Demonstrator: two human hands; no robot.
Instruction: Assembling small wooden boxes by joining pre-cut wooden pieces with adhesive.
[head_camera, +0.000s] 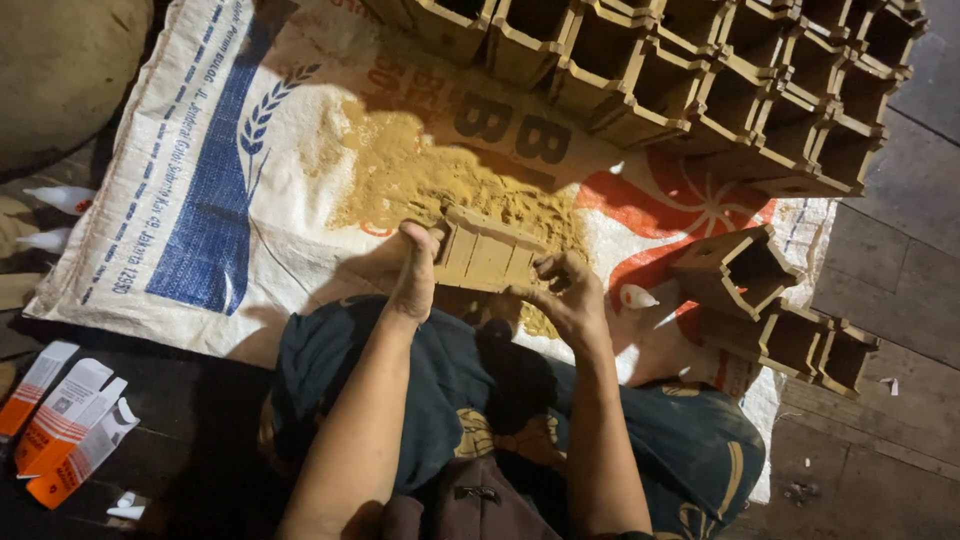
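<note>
At the far left, on the dark floor, lie some orange and white cartons (62, 425), flat and empty-looking. Above them, by the left edge of the big sack, two small white bottles (60, 198) lie on their sides.

The big woven sack (210, 200) is spread flat on the floor like a mat. It is white with a blue patch on its left part and red shapes on its right part. In the middle of the sack sits a pile of yellow-brown sawdust (420, 180).

The person sits at the near edge of the sack, with dark cloth (400, 370) over the lap. The left hand (414, 272) grips the left end of a small wooden box (485, 250). The thumb points up along its side. The right hand (566, 290) has its fingers curled around the right end of the same box. The box is held just above the near edge of the sawdust pile, over the middle of the sack.

Just right of the right hand, a small white cap (636, 297) lies on the sack. Farther right, a few more wooden boxes (775, 305) lie at the right edge of the sack. Along the far edge, a big stack of wooden boxes (720, 80) stands in rows, open sides showing.
</note>
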